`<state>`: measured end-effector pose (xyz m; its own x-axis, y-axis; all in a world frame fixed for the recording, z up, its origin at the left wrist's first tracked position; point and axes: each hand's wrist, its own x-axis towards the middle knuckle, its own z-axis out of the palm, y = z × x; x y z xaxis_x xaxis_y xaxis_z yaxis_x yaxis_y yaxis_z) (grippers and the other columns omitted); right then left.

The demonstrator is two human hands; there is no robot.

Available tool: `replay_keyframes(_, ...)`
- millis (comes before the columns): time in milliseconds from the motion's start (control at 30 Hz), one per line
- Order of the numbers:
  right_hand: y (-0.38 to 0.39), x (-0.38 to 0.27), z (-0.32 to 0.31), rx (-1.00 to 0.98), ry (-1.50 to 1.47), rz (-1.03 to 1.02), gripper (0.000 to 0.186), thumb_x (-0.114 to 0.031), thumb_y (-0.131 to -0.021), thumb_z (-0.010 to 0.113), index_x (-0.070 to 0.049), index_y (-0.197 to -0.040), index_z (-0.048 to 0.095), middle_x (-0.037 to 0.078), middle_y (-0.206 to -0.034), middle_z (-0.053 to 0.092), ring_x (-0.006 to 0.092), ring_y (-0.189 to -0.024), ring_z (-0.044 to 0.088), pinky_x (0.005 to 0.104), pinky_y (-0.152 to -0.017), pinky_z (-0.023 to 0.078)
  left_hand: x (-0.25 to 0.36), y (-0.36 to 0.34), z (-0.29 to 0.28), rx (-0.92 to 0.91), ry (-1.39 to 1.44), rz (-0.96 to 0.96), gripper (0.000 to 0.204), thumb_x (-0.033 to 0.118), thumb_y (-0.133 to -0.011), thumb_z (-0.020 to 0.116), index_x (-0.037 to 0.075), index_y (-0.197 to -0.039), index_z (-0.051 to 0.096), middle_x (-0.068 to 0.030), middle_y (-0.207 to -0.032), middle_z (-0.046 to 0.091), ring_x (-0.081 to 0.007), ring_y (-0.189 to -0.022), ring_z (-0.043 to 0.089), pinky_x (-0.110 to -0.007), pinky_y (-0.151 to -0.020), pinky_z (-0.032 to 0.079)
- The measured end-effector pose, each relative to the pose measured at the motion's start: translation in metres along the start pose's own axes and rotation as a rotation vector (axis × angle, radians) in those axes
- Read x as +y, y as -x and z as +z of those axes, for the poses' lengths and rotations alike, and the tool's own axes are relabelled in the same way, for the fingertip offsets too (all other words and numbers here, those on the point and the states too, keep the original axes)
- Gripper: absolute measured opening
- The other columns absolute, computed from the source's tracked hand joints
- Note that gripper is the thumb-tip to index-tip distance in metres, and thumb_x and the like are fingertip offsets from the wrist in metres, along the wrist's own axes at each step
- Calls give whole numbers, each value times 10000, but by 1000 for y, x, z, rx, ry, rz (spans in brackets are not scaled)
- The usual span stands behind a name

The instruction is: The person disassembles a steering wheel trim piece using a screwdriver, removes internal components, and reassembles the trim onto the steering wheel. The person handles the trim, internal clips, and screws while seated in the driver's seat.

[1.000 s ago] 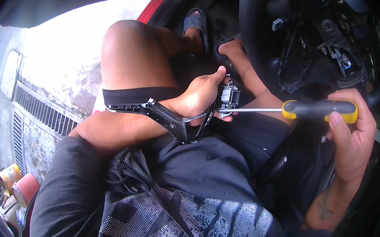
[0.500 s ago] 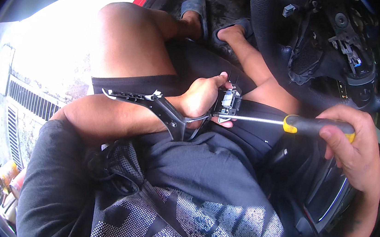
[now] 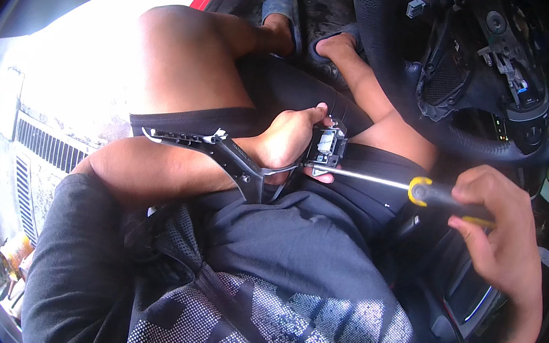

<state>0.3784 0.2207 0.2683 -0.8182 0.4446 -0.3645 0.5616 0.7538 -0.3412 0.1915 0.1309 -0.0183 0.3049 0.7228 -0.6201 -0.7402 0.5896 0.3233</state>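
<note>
A small black-and-silver module (image 3: 326, 145) is held above the lap in the closed grip of the left hand (image 3: 288, 136), with fingertips showing at its near edge. A black angled trim piece (image 3: 232, 162) is stretched leftward from that hand over the forearm. By the right hand (image 3: 505, 236), slightly blurred, the handle of a yellow-and-dark screwdriver (image 3: 443, 194) is gripped between thumb and fingers. Its shaft is pointed left, the tip placed at the module's near side; exact contact cannot be made out. A dark steering wheel (image 3: 377, 35) is seen at far right, sandals (image 3: 283, 10) at the far side.
</note>
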Motion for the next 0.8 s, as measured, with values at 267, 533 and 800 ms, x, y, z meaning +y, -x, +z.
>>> replay_keyframes(267,-12,-3,-21,-246,-68,182,409,-250,-775,817,-28,-1072,644,149,-949,694,315,-811,694,333,-743,504,6,0,15,-52,-140,-16,615,482,-1220,309,-11,-1200,676,-142,-936,676,-303,-822,785,-444,-696,734)
replay_keyframes(533,-23,10,0,-274,-10,-65,395,-54,-849,789,-31,-1243,778,149,-943,758,344,-821,750,431,-768,584,1,-1,10,-64,-168,-107,644,500,-1222,274,-2,-1237,677,-139,-959,681,-297,-830,790,-420,-711,735)
replay_keyframes(800,-23,-1,12,-140,630,-650,264,-176,-825,882,-150,-1080,816,114,-871,694,212,-706,639,327,-542,410,-14,-8,-3,-63,-112,-132,650,530,-1213,282,9,-1261,667,-147,-974,686,-311,-856,796,-426,-748,731)
